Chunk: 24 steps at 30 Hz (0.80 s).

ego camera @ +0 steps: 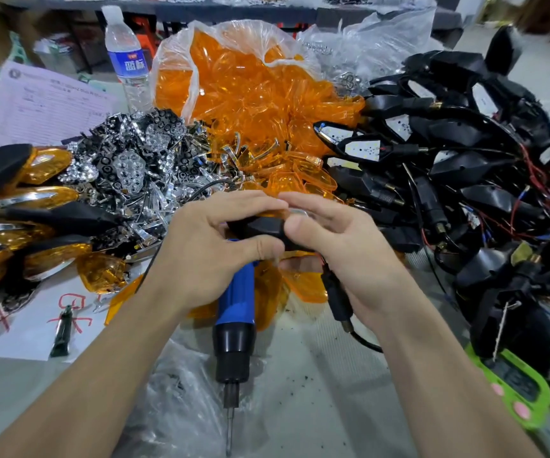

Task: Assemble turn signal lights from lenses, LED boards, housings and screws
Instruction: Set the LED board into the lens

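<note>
I have the bag (171, 61) of lenses (260, 104) at the middle rear of the table (316, 375), reflectors (134, 166) left of it, housings (465, 166) heaped right, a bottle (128, 57) behind the reflectors, a screwdriver (235, 325) lying nearest me.

Both forearms angled in from the lower corners. The left hand (214, 249) curled round the black housing (262, 228), thumb laid across; the right hand (346, 256) pinched its other end, fingers (313, 206) arched over the top.

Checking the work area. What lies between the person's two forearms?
In the head view, a blue-and-black electric screwdriver lies there on crinkled clear plastic, bit toward the person, under the black housing that the left hand and right hand grip.
</note>
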{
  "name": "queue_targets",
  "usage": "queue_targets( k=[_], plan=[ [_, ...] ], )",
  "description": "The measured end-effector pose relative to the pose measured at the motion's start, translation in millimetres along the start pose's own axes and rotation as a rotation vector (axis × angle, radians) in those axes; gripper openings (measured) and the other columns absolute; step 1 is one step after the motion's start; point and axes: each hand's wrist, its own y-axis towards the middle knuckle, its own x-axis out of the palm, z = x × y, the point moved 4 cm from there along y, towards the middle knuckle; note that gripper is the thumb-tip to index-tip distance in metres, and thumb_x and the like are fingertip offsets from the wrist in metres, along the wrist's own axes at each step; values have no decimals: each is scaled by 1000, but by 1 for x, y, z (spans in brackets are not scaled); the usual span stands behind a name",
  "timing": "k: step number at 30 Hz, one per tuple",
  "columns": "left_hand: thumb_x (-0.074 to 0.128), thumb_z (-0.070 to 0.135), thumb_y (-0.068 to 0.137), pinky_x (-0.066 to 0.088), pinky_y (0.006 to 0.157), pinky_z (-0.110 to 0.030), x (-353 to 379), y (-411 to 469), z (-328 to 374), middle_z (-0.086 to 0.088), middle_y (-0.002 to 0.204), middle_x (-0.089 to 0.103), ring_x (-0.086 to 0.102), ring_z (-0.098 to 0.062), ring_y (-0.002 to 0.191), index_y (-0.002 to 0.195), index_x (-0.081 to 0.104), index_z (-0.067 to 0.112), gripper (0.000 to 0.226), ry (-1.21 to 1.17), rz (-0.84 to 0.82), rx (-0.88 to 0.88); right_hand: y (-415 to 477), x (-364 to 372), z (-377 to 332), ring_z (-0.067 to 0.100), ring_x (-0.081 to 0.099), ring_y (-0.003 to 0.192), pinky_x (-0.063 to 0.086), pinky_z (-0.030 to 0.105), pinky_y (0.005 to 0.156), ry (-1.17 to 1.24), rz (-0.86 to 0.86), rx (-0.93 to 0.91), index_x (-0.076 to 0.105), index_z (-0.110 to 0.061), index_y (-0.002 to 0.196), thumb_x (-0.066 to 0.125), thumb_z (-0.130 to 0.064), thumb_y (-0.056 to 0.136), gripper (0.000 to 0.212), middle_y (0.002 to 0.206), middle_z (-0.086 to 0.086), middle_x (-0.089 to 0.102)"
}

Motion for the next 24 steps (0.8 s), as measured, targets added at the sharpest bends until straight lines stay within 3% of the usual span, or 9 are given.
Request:
queue_targets(
  k=[3, 9, 15, 19, 22, 24],
  plan=[
    [82, 38, 68, 52, 107, -49, 0, 0, -2, 14, 114, 76, 68, -15, 117, 109, 78, 44, 41, -71, 37, -38, 1, -3, -3, 19, 76, 99, 63, 41, 86, -250, 42, -159, 72, -31, 123, 87, -10, 67, 63, 107, -5, 78],
    [79, 38, 77, 53, 103, -56, 0, -2, -1, 9, 113, 78, 70, -23, 114, 113, 78, 43, 36, -80, 43, -40, -3, 2, -6, 11, 75, 94, 64, 38, 81, -318, 127, -350, 71, -60, 103, 91, -19, 65, 59, 100, -17, 78],
    [79, 37, 78, 55, 102, -48, -1, 0, -3, 10, 111, 78, 72, -18, 112, 111, 78, 43, 34, -85, 29, -24, -4, 6, -8, 10, 75, 92, 64, 39, 80, -403, 220, -366, 73, -48, 110, 88, -19, 68, 53, 97, -16, 78],
    [81, 34, 76, 54, 104, -43, -1, 1, -7, 5, 112, 79, 71, -19, 115, 112, 79, 36, 36, -164, 76, -35, -9, 9, -12, 2, 74, 98, 63, 29, 84, -434, 304, -379, 72, -32, 126, 87, -26, 68, 60, 103, -17, 78],
    [82, 26, 74, 54, 103, -41, 2, 0, -9, -4, 113, 78, 71, -25, 113, 112, 80, 28, 38, -274, 53, -36, -13, 14, -15, -2, 71, 100, 59, 19, 83, -472, 308, -404, 67, -37, 127, 90, -29, 67, 65, 105, -23, 75],
    [83, 16, 72, 54, 103, -40, 4, 0, -9, -10, 119, 75, 69, -28, 116, 114, 79, 21, 42, -367, 6, -34, -16, 16, -17, -5, 68, 100, 51, 7, 82, -537, 324, -447, 67, -40, 125, 89, -20, 70, 62, 104, -23, 74]
  ],
)
